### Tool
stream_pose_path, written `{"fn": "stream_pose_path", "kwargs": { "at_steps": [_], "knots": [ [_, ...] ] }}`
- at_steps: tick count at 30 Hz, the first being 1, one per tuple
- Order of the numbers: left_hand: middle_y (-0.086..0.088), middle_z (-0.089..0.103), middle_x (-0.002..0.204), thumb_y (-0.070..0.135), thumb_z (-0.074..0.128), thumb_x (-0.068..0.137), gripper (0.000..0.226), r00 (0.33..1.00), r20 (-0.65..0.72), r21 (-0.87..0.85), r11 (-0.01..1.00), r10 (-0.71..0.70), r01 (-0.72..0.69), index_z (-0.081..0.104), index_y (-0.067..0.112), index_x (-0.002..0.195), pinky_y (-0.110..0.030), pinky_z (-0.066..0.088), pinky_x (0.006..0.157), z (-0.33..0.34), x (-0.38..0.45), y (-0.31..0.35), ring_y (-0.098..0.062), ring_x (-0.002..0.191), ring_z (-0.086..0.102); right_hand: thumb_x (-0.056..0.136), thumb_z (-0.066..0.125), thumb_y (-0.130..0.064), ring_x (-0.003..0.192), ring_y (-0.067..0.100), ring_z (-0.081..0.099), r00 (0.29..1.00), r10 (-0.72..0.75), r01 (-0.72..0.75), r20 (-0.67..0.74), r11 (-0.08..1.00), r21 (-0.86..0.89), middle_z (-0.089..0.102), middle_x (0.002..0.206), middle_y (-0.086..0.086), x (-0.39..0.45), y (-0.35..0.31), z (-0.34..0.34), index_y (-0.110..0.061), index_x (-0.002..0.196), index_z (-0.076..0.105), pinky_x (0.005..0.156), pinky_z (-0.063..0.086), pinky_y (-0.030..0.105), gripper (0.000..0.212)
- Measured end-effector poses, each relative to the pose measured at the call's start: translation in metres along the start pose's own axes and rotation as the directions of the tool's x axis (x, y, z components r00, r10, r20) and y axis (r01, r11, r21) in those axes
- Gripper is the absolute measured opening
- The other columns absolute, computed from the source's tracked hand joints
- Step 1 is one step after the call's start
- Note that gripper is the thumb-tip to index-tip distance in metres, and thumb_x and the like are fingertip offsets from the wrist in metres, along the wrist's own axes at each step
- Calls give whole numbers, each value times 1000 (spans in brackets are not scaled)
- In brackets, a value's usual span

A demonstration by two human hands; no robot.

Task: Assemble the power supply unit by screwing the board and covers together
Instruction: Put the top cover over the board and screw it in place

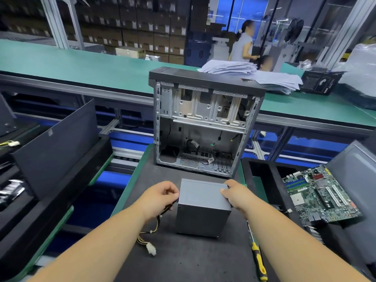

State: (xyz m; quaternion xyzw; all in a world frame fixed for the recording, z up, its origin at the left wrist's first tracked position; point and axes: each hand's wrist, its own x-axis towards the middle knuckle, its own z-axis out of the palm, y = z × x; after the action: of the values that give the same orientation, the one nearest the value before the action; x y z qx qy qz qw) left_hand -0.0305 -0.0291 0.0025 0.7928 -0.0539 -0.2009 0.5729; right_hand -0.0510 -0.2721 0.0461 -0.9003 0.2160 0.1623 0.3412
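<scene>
- The grey power supply unit [202,208] sits on the dark mat [183,257], just in front of the open computer case [205,127].
- Right hand [234,195] grips the unit's far right corner, fingers curled over the top edge.
- Left hand [160,197] is at the unit's left side, fingers curled, pinching the cable bundle [150,235] that trails off left of the unit.
- A yellow-handled screwdriver [256,255] lies right of the unit, under the right forearm.
- A motherboard [320,195] rests in the tray further right of the unit.
</scene>
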Motion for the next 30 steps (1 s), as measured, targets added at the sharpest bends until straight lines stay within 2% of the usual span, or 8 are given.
{"fn": "stream_pose_path", "kwargs": {
  "at_steps": [5,10,14,17,20,23,26,30],
  "knots": [
    [1,60,74,17,59,94,9,994,-49,175,981,94,-84,61,16,85,-19,45,59,2,-5,3,-9,62,60,102,43,-21,88,29,54,1000,0,0,9,999,-37,60,122,19,2,-2,-1,-12,136,46,67,41,28,35],
    [13,58,73,36,70,86,21,978,-27,322,928,209,-189,54,23,81,-17,38,59,4,-8,1,0,59,44,102,41,-20,103,30,54,1000,15,-16,-7,986,-167,53,132,19,6,-7,0,-9,142,40,86,44,31,42],
    [11,60,75,38,73,82,26,980,-48,337,927,191,-164,53,22,80,-24,42,67,5,-6,0,-4,64,45,96,35,-9,117,34,51,999,-8,-5,-46,959,-285,39,144,15,3,-11,2,-29,150,28,93,44,36,58],
    [9,61,77,41,73,81,27,984,-52,357,924,169,-140,51,25,78,-27,45,68,6,-7,-2,-7,66,47,90,36,-1,138,35,31,975,-218,170,-37,847,-503,29,155,8,-3,-21,6,-31,155,20,111,30,43,73],
    [6,62,81,40,73,81,28,983,-61,364,921,174,-140,50,24,79,-32,47,71,7,-8,-1,-10,67,47,90,60,-32,148,26,12,891,-384,453,241,747,-487,18,162,2,-12,-34,18,-23,158,14,121,13,44,82],
    [3,64,83,39,74,81,28,983,-62,334,932,170,-141,51,23,79,-32,48,72,7,-10,0,-11,67,48,67,76,-64,147,27,16,880,-366,475,303,665,-577,20,160,2,-16,-36,31,-15,157,8,121,17,46,123],
    [0,63,81,40,73,82,29,986,-79,285,951,150,-122,51,21,81,-29,43,65,9,-12,-2,-13,66,46,56,83,-63,126,23,43,895,-429,401,121,656,-639,46,132,-1,-13,-36,34,-20,139,39,99,45,43,103],
    [6,60,76,46,68,84,26,987,-47,318,939,156,-133,51,26,81,-29,44,69,7,-14,-6,-10,67,47,51,83,-63,115,20,47,888,-448,408,97,675,-614,48,122,-6,-7,-34,35,-27,130,45,88,50,38,94]
  ]
}}
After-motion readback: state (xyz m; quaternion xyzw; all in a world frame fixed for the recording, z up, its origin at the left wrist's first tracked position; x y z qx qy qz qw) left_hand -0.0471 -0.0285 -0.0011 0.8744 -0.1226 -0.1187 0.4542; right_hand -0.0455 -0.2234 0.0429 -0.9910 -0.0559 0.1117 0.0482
